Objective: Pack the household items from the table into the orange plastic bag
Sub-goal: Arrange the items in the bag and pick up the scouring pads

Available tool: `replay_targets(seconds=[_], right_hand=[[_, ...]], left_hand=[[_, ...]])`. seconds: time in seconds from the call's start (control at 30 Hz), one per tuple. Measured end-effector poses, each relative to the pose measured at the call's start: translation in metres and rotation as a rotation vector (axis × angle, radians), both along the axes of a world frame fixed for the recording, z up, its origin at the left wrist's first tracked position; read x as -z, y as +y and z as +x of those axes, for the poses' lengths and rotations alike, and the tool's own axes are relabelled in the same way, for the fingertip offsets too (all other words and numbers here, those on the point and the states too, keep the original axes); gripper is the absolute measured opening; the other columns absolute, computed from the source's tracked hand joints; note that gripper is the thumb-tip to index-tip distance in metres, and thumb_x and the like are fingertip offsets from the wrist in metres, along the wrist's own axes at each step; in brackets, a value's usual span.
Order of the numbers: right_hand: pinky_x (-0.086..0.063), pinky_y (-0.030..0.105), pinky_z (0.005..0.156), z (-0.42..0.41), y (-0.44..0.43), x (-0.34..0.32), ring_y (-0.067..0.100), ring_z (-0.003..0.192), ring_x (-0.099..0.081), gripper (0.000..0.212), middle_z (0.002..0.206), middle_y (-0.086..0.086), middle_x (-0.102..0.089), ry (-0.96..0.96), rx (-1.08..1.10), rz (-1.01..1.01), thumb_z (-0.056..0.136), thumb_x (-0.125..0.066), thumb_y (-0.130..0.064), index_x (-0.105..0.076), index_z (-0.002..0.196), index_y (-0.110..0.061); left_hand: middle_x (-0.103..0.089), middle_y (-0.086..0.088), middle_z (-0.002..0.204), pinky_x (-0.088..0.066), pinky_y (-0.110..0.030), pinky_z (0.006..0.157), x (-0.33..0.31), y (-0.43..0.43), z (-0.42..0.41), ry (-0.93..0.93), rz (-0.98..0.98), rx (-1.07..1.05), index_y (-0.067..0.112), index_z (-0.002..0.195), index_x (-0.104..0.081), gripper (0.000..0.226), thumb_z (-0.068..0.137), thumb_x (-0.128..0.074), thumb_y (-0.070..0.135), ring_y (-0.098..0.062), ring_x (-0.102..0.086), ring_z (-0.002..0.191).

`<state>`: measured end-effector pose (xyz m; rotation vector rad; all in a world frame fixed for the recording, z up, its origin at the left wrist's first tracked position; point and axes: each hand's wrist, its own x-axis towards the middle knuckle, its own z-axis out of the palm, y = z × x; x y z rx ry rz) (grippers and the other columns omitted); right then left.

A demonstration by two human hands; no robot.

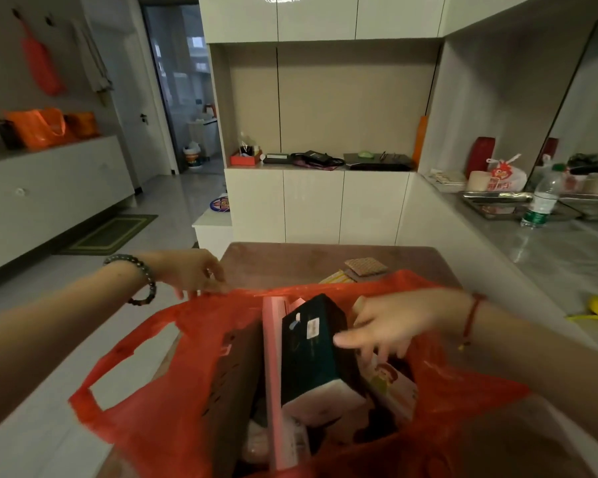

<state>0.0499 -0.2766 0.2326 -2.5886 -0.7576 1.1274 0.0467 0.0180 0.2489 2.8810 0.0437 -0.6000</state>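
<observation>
The orange plastic bag (159, 384) stands open on the brown table (290, 260), close in front of me. Inside it stand a dark teal box (308, 350), a flat pink box (277, 374), a dark perforated item (235, 370) and a white pack with a cartoon picture (390, 384). My left hand (194, 270) pinches the bag's far left rim. My right hand (394, 322) reaches into the bag with fingers spread, touching the teal box's right side and a beige item behind it. A patterned cloth (366, 265) and a yellow flat item (337, 278) lie on the table beyond the bag.
A grey counter (549, 250) runs along the right with a water bottle (541, 198), a metal tray (497, 198) and a tied white bag (506, 175). White cabinets (318, 205) stand behind the table. More orange bags (38, 127) sit on the left sideboard.
</observation>
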Motion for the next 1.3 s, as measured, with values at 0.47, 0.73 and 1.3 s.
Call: replay_targets(seconds=[0.47, 0.73, 1.3], right_hand=[[-0.044, 0.026, 0.093, 0.28, -0.014, 0.079, 0.021, 0.113, -0.055, 0.071, 0.136, 0.013, -0.049, -0.292, 0.314, 0.312, 0.081, -0.067, -0.029, -0.029, 0.141, -0.02], [-0.004, 0.047, 0.117, 0.369, 0.041, 0.226, 0.026, 0.145, -0.001, 0.115, 0.158, 0.005, -0.002, -0.555, -0.398, -0.172, 0.065, -0.079, -0.038, 0.0, 0.147, -0.024], [-0.049, 0.042, 0.088, 0.38, 0.041, 0.216, 0.033, 0.104, -0.06, 0.046, 0.111, 0.017, -0.065, -0.211, 0.823, 0.748, 0.096, -0.038, -0.039, -0.06, 0.112, -0.002]], left_hand=[[-0.049, -0.007, 0.137, -0.036, -0.026, 0.096, 0.06, -0.07, 0.236, -0.084, -0.107, 0.085, 0.018, 0.138, -0.034, 0.057, 0.09, -0.049, 0.044, -0.023, -0.048, 0.122], [-0.046, -0.007, 0.14, -0.04, -0.026, 0.095, 0.181, -0.081, 0.326, 0.067, -0.222, 0.026, 0.017, 0.143, -0.021, 0.071, 0.087, -0.049, 0.049, -0.02, -0.051, 0.12], [-0.064, -0.012, 0.12, -0.048, -0.047, 0.096, 0.235, -0.082, 0.321, 0.111, -1.174, -0.492, 0.009, 0.123, -0.053, 0.041, 0.085, -0.062, 0.02, -0.028, -0.062, 0.108]])
